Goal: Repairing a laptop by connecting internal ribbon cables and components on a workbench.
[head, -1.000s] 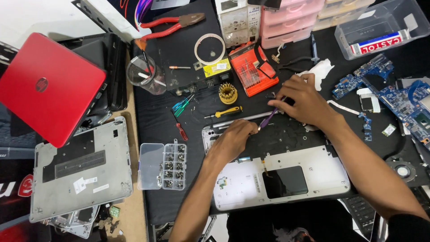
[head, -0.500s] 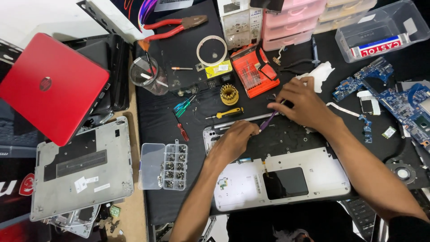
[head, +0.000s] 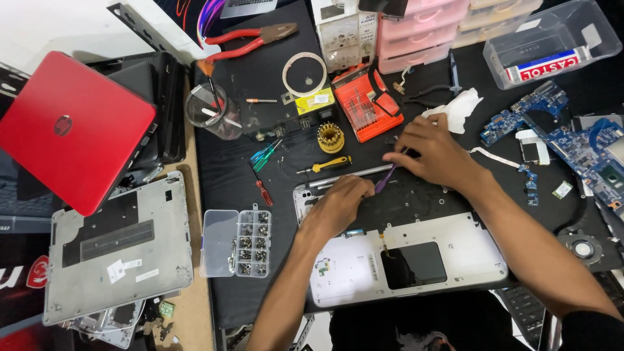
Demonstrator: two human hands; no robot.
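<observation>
With my left hand (head: 343, 203) pressed flat, holding nothing, on the opened laptop palmrest (head: 403, 260) lying on the desk (head: 240, 162), my right hand (head: 429, 153) keeps its grip closed on the purple pry tool (head: 385, 179), barely shifted, so prying is ongoing.

Both bare forearms reach up from the bottom edge and converge toward the middle. The left hand (head: 341, 203) lies palm down with fingers curled under, knuckles up, its wrist straight. The right hand (head: 434, 153) sits just beyond it, higher and to the right, palm down, fingers bent and drawn together toward the left, thumb tucked beneath. The two hands are close but apart.
</observation>
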